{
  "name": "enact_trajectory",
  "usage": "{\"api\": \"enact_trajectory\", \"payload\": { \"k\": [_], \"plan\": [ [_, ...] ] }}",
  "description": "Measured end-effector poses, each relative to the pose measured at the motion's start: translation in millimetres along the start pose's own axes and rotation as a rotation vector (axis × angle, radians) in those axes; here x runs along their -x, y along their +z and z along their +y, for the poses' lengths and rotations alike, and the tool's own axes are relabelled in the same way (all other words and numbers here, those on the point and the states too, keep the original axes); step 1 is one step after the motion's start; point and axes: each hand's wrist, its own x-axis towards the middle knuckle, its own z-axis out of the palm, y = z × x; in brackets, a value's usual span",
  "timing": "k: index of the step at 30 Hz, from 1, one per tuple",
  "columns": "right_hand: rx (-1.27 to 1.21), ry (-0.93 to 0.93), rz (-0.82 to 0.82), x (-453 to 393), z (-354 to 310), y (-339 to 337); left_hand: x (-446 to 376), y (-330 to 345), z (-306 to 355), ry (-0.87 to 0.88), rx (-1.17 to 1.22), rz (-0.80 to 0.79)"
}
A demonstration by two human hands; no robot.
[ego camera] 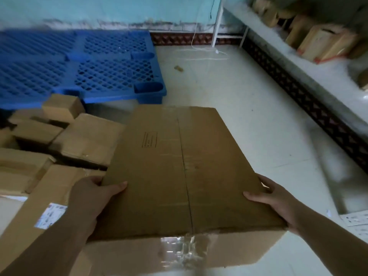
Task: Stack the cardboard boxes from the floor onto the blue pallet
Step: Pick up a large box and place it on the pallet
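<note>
Large brown cardboard box (179, 172), flat-topped, with a taped centre seam and a faint printed rectangle on its lid, is held in front of the person, clear of the pale tiled floor (249, 116); crumpled clear tape is seen on its near face; the box is carried level, its far edge pointing toward the blue pallet. Left hand (93, 194) is clamped on the box's left side; the thumb is laid flat on the lid and the fingers are curled round the side wall, mostly hidden. Right hand (276, 200) is clamped on the right side in the same manner; thumb on the lid edge, fingers wrapped over the side and out of sight below.

Blue plastic pallet (79, 72), with a lattice top, is lying on the floor at upper left, against the pale turquoise wall (119, 10); no box is seen on the visible part of its deck. A pile of smaller brown cardboard boxes (59, 132) is lying on the floor to the left, between the pallet and the person, just beside the held box; one long box with a white label (49, 216) is partly covered by the left forearm.

A white shelf unit (298, 62) is standing along the right wall; tan cartons (318, 42) are resting on it. A small brown scrap (178, 68) and a white cord (207, 50) are lying on the floor near the pallet's right edge.
</note>
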Motion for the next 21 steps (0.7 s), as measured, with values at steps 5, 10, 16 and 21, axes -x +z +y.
{"api": "enact_trajectory", "payload": {
  "k": [5,10,16,21],
  "plan": [
    [0.024,-0.124,-0.085,73.1,-155.6,-12.6,61.0,-55.0,151.6,-0.010,0.082,-0.011],
    [0.055,-0.252,-0.088,178.0,-312.3,-15.5,153.5,-124.2,317.3,0.117,0.059,0.074],
    [0.093,-0.453,-0.101,321.0,-469.6,-19.2,287.6,-213.3,479.4,0.339,0.051,0.162],
    [0.105,-0.587,-0.126,398.9,-565.6,-20.5,361.5,-263.7,567.2,0.470,0.159,0.209]
  ]
}}
